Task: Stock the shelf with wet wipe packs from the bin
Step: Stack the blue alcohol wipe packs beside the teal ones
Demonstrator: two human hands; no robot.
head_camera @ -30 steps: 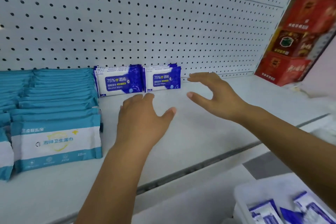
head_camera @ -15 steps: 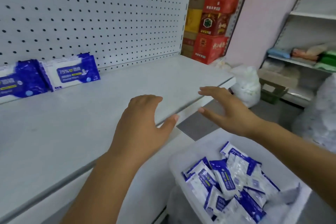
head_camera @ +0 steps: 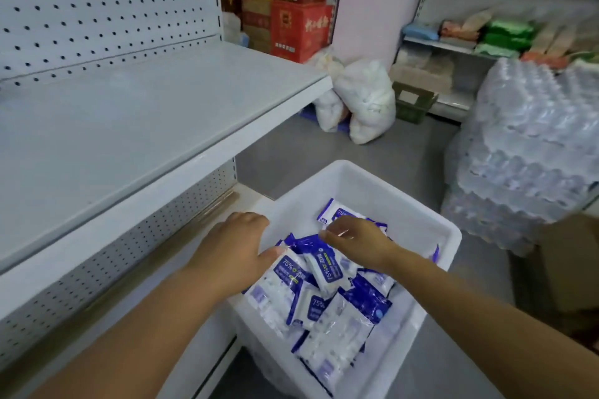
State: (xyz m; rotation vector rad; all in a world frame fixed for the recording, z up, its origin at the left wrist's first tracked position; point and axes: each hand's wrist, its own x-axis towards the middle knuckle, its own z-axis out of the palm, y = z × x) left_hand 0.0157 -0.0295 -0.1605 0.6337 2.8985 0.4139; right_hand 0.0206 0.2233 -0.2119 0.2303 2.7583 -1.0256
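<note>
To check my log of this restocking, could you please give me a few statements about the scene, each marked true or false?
1. The left hand and the right hand are both over the bin. True.
2. The bin is empty. False: it holds many packs.
3. Red boxes are stacked beyond the end of the shelf. True.
4. Packs lie on the shelf. False: the part in view bears none.

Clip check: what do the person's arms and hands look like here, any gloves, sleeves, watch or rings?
The left hand and right hand are ungloved. The left forearm and right forearm are bare to the frame edge, with no sleeve showing. No watch, bracelet or ring is visible.
</note>
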